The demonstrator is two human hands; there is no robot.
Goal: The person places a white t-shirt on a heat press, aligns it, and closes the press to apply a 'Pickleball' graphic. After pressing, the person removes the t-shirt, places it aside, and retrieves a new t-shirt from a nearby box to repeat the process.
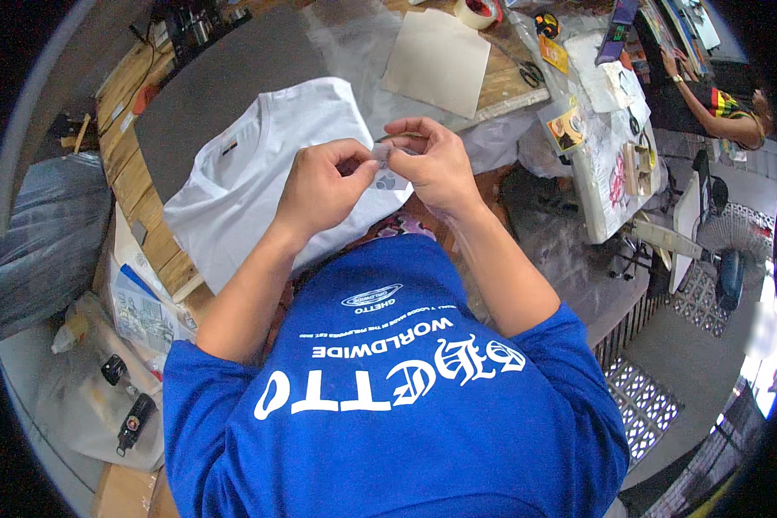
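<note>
A small, pale, see-through sheet with grey printed shapes (392, 180) is held up between my two hands. My left hand (321, 186) is closed, its thumb and forefinger pinching the sheet's left edge. From the other side my right hand (440, 168) grips it with the thumb, the fingers curled above. Under them lies a white T-shirt (242, 203), its neck opening toward the far left and a small dark label inside the collar. The shirt's near right part is hidden behind my hands.
The shirt rests on a dark grey board (200, 116) on a wooden table (142, 203). Beyond are a beige sheet (436, 60), a tape roll (476, 12) and black scissors (532, 74). Another person's arm (725, 125) shows at far right, above a fan (732, 259). A plastic-covered bundle (43, 229) stands left.
</note>
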